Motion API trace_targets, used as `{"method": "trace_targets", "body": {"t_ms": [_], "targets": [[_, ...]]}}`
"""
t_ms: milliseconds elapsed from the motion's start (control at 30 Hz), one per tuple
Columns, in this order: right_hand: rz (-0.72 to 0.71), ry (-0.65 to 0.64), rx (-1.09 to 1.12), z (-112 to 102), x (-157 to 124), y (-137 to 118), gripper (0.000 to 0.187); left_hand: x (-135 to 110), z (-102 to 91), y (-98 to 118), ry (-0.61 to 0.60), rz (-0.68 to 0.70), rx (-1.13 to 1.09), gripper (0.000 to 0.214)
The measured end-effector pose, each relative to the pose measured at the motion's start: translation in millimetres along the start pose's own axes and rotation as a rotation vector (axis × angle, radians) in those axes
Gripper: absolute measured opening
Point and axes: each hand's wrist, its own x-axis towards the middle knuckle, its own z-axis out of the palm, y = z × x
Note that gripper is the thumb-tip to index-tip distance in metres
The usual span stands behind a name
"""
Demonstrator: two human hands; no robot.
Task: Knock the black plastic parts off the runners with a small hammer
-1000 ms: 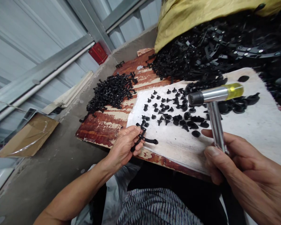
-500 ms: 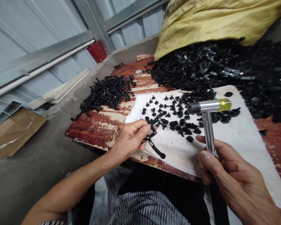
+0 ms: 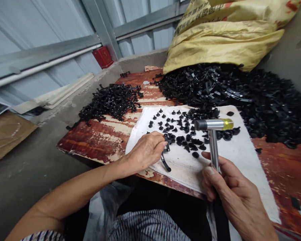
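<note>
My left hand (image 3: 147, 150) is closed on a black jointed bracket (image 3: 166, 162), whose curved arm hangs down over the white cloth (image 3: 180, 170). The fingers partly cover its upper end. My right hand (image 3: 231, 187) grips the metal handle of a mallet (image 3: 213, 147), held upright with its head on top. One face of that head is black, the other clear yellow. Beyond both hands, small black stemmed caps (image 3: 183, 127) lie scattered on the cloth, many with the stem pointing up. The left fingertips are close to the nearest of these caps.
A pile of black assembled pieces (image 3: 110, 102) sits at the left of the worn red table (image 3: 90, 140). A yellow woven sack (image 3: 223, 40) lies at the back, with a large heap of black brackets (image 3: 203, 82) at its mouth. A red box (image 3: 103, 57) stands by the wall.
My left hand has turned palm-down and shifted slightly with the bracket, towards the scattered caps. The mallet stays raised in my right hand. The whole view has shifted a little.
</note>
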Motion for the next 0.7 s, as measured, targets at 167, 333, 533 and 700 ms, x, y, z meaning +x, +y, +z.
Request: {"method": "trace_targets", "body": {"t_ms": [167, 333, 533, 700], "targets": [[0.009, -0.010, 0.008, 0, 3, 2, 0.047, 5, -6.4, 5, -0.104, -0.220, -0.140, 0.036], [0.006, -0.002, 0.001, -1, 2, 2, 0.046, 4, -5.6, 2, -0.056, -0.196, -0.123, 0.034], [-0.004, 0.005, 0.014, 0, 1, 3, 0.042, 6, -4.0, -1, 0.033, -0.095, -0.083, 0.034], [-0.030, 0.018, 0.007, 0, 0, 1, 0.040, 2, -18.3, 7, 0.101, -0.110, -0.126, 0.032]]}}
